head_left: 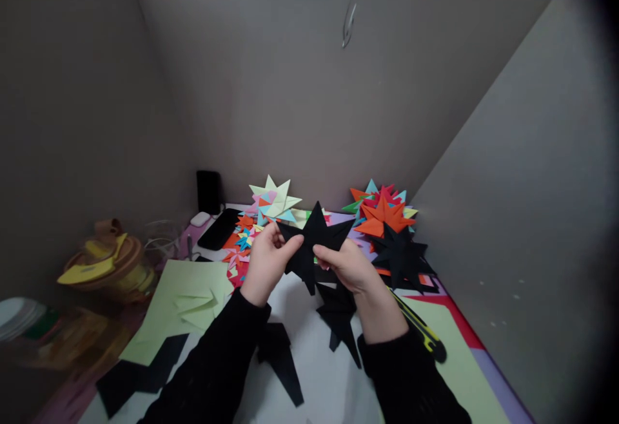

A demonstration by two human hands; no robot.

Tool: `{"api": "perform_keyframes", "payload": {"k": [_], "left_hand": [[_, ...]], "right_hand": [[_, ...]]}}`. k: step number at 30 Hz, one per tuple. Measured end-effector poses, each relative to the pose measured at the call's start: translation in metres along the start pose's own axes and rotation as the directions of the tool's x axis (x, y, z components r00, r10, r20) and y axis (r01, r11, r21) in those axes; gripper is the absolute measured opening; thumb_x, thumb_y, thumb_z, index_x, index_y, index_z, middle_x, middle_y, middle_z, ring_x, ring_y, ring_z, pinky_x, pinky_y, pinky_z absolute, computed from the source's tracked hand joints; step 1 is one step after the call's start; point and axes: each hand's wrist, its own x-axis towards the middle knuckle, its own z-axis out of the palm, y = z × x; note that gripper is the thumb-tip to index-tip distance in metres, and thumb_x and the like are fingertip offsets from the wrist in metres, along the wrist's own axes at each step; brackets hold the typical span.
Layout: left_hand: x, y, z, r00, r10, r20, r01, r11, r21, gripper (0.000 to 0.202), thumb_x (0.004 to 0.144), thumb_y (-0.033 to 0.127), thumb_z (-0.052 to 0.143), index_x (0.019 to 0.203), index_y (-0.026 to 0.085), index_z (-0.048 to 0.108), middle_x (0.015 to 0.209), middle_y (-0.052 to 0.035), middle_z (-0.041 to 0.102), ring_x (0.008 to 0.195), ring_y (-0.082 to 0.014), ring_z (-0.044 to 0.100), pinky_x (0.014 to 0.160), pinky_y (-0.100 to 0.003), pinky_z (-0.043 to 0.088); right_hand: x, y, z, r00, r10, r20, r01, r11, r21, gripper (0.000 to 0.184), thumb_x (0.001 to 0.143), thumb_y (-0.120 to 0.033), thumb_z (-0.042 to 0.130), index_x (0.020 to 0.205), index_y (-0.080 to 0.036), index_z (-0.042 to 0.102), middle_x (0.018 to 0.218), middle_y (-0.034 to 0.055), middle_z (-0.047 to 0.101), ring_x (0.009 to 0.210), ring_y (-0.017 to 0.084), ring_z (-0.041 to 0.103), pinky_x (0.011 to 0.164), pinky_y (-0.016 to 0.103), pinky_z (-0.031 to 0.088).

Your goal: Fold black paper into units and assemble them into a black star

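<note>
At the centre of the frame, a person in black sleeves is holding up a black paper star [313, 238] between both hands, above a white work surface [319, 372] boxed in by grey walls. The left hand [265, 258] is pinching the star's left points, fingers narrowed on the paper; the right hand [346, 264] is gripping its lower right side, thumb on top and fingers curled beneath. No brand, label or writing is readable anywhere in the picture.

Just below the hands, loose black paper cut-outs [338, 321] are lying on the surface, with another black piece [280, 356] toward the lower centre. To the right of the hands, a second black star [401, 256] is resting beside an orange star [384, 216] and a cluster of red and blue ones. Behind the left hand, a pale green star [275, 200] is sitting on top of smaller multicoloured stars. A yellow and black utility knife [420, 330] is lying at the right wrist, partly hidden by the sleeve. Pale green paper sheets [186, 295] are spreading across the lower left. A dark phone [220, 227] and a white mouse [200, 219] are lying near the back wall, left of centre. At far left, a blurred brown and yellow object [104, 260] is standing
</note>
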Motion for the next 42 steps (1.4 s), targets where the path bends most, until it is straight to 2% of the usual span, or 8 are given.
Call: {"api": "perform_keyframes", "payload": {"k": [3,11,17,22,28,32,37,42], "left_hand": [[0.001,0.000,0.000,1.000,-0.021,0.010,0.021,0.999,-0.026,0.026,0.069,0.033,0.072,0.085,0.017,0.060,0.075,-0.0026,0.067,0.065,-0.0157,0.062,0.056,-0.024,0.047],[0.000,0.005,0.001,0.997,-0.066,0.031,0.068,0.995,-0.069,0.024,0.068,0.027,0.073,0.083,0.015,0.057,0.068,-0.0007,0.067,0.058,-0.0138,0.062,0.051,-0.022,0.047],[0.001,0.001,0.001,0.997,-0.073,0.036,0.076,0.993,-0.086,0.023,0.068,0.028,0.072,0.080,0.016,0.057,0.062,0.0015,0.064,0.050,-0.0118,0.058,0.047,-0.021,0.044],[0.007,0.000,-0.010,0.998,-0.060,-0.018,0.059,0.998,-0.036,0.024,0.069,0.033,0.072,0.073,0.016,0.055,0.053,0.0039,0.058,0.047,-0.0091,0.053,0.045,-0.018,0.039],[0.011,0.008,-0.023,0.998,-0.069,-0.009,0.069,0.997,-0.035,0.025,0.070,0.030,0.071,0.085,0.015,0.057,0.061,0.0030,0.059,0.057,-0.0098,0.057,0.052,-0.018,0.042],[0.011,0.006,-0.024,1.000,-0.006,0.013,0.007,1.000,-0.029,0.024,0.073,0.028,0.068,0.092,0.016,0.060,0.065,0.0028,0.058,0.062,-0.0101,0.058,0.053,-0.018,0.042],[0.014,0.001,-0.029,0.995,0.085,0.057,-0.087,0.996,0.020,0.018,0.078,0.025,0.063,0.093,0.016,0.062,0.082,-0.0018,0.063,0.073,-0.0114,0.059,0.066,-0.022,0.045],[0.014,0.004,-0.033,0.966,0.217,0.142,-0.250,0.925,0.287,0.010,0.080,0.024,0.059,0.088,0.018,0.060,0.086,-0.0020,0.062,0.078,-0.0137,0.058,0.067,-0.024,0.045]], "right_hand": [[-0.001,-0.001,-0.002,0.999,0.041,0.008,-0.041,0.999,0.032,0.029,0.068,-0.042,0.073,0.068,-0.015,0.063,0.057,0.0000,0.059,0.050,0.012,0.050,0.047,0.024,0.037],[0.003,0.005,0.000,0.998,-0.022,-0.057,0.019,0.998,-0.061,0.030,0.067,-0.041,0.073,0.060,-0.015,0.060,0.050,-0.0006,0.057,0.045,0.011,0.047,0.043,0.023,0.033],[0.001,0.003,0.006,0.996,-0.034,-0.084,0.025,0.994,-0.109,0.022,0.065,-0.030,0.073,0.057,-0.015,0.059,0.045,-0.0028,0.054,0.042,0.010,0.045,0.042,0.022,0.033],[0.001,0.005,0.006,0.987,-0.061,-0.145,0.037,0.986,-0.161,0.019,0.066,-0.026,0.069,0.055,-0.016,0.058,0.045,-0.0028,0.054,0.041,0.011,0.046,0.041,0.022,0.033],[0.003,0.007,0.002,0.988,-0.062,-0.141,0.028,0.973,-0.228,0.018,0.067,-0.026,0.068,0.056,-0.015,0.058,0.045,-0.0026,0.054,0.042,0.011,0.047,0.041,0.022,0.034],[0.003,0.007,0.001,0.989,-0.055,-0.138,0.025,0.976,-0.214,0.019,0.067,-0.026,0.067,0.056,-0.016,0.057,0.046,-0.0025,0.055,0.043,0.011,0.048,0.041,0.022,0.034],[0.002,0.006,-0.001,0.992,-0.058,-0.112,0.038,0.984,-0.174,0.020,0.067,-0.028,0.067,0.055,-0.016,0.055,0.046,-0.0033,0.053,0.042,0.010,0.046,0.042,0.022,0.033],[0.002,0.005,-0.002,0.992,-0.041,-0.122,0.013,0.976,-0.218,0.019,0.067,-0.029,0.068,0.058,-0.016,0.058,0.046,-0.0028,0.054,0.042,0.011,0.047,0.042,0.022,0.033]]}}
